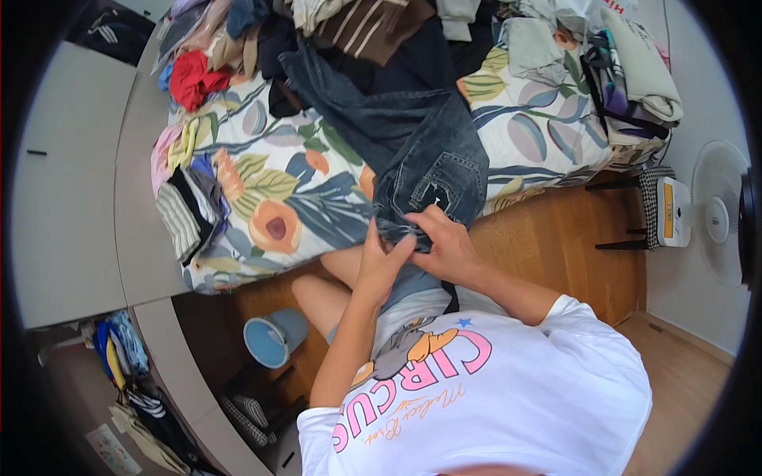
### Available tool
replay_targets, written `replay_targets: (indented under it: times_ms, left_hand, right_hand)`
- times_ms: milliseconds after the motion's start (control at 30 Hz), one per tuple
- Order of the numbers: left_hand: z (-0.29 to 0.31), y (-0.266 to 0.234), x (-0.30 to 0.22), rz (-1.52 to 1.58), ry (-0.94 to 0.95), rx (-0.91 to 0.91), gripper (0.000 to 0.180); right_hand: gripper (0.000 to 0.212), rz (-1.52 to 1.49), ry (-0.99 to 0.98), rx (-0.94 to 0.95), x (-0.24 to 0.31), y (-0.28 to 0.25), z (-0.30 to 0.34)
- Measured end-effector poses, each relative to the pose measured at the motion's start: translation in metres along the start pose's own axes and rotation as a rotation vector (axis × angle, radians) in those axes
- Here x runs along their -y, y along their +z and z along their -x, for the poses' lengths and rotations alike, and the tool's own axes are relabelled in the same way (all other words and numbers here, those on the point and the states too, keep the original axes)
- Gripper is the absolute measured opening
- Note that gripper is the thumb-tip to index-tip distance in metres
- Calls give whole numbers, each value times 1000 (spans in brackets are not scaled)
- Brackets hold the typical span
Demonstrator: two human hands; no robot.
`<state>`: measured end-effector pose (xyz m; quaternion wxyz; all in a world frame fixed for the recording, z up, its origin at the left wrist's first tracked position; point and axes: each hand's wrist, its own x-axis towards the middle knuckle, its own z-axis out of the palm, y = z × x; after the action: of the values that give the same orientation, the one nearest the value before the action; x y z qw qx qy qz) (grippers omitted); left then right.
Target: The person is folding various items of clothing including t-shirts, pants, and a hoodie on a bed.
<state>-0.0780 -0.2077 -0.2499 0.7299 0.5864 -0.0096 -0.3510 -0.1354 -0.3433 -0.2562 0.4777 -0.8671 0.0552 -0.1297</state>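
Closest to me, both hands pinched the jeans' (413, 151) hem at the bed's (270, 190) edge: left hand (379, 266) at seven o'clock, right hand (446, 242) just beside; the denim ran away toward eleven o'clock.

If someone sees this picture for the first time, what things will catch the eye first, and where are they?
First the dark blue jeans, stretched over the flower-patterned bedcover in the middle, with the left hand and right hand pinching the hem at the bed's near edge. Behind them, mixed clothes are heaped along the top, a red garment at upper left. A white fan stands at far right.
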Motion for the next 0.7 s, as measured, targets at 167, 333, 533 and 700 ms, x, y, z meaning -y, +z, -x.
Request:
replay_targets:
  times_ms: [167,333,533,700]
  left_hand:
    - [-7,-11,4,134,-18,-58,37]
    - [1,-2,4,410,-56,52,43]
    - [-3,-13,4,632,33,136,42]
    - [-4,-19,5,572,61,21,36]
  right_hand:
    - [54,-359,-68,153,-6,-4,3]
    - [47,-98,95,110,-1,-34,-9]
    - [39,-745,428,64,-37,-45,-14]
    - [41,30,264,218,-17,-65,-18]
